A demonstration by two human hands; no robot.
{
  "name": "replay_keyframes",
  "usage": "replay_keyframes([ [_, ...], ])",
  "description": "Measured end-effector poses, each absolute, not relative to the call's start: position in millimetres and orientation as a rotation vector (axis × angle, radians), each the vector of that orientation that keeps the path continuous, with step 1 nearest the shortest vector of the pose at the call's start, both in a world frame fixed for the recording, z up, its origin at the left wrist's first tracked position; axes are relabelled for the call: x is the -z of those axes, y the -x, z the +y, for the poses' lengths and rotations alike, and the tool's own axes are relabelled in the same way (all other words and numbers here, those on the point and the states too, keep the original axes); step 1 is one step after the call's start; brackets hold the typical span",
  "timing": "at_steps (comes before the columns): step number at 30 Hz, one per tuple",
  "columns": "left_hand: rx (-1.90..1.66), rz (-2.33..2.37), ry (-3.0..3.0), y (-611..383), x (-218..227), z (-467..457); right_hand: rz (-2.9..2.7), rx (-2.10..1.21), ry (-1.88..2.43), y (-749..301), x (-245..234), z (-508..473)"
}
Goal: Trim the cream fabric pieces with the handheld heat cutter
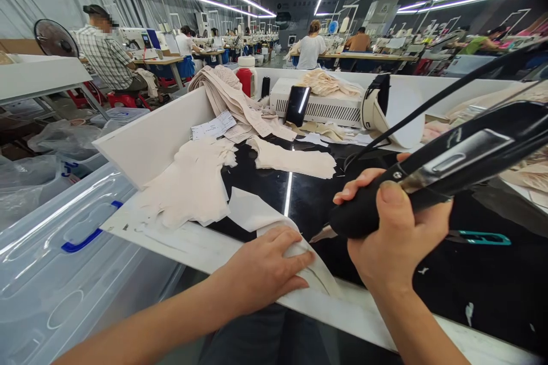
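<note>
My right hand (pixel 400 228) is wrapped around a black hand-held electric tool (pixel 445 165) with a silver lever and a cable; its rounded front end is just above the black tabletop (pixel 342 274). My left hand (pixel 274 256) lies with its fingers spread on a pale fabric piece (pixel 252 211) at the table's near edge, pressing it down. Part of that fabric is hidden beneath the hand. Left of it is a stack of cut beige fabric pieces (pixel 192 182), and another beige strip (pixel 295 158) lies farther back. Teal-handled thread snips (pixel 482 238) rest to the right of my right hand.
At the back stand a phone (pixel 297 105), a white vented box (pixel 317 101) and a red container (pixel 245 80). A white board (pixel 158 131) borders the left side. Plastic bins (pixel 55 256) fill the floor beside it. Several people work at sewing machines beyond.
</note>
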State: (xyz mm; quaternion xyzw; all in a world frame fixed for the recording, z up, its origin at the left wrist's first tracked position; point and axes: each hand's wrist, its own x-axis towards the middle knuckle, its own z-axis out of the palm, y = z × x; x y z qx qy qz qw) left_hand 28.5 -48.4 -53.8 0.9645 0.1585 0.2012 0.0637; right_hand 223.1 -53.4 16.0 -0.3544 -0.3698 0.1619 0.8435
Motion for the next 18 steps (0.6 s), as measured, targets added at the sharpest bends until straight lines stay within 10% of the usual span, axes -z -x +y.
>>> replay_keyframes([
  [18, -0.551, 0.483, -2.922, -34.6, 54.2, -49.4, -0.8, -0.331, 0.779, -218.2, -12.4, -44.1],
])
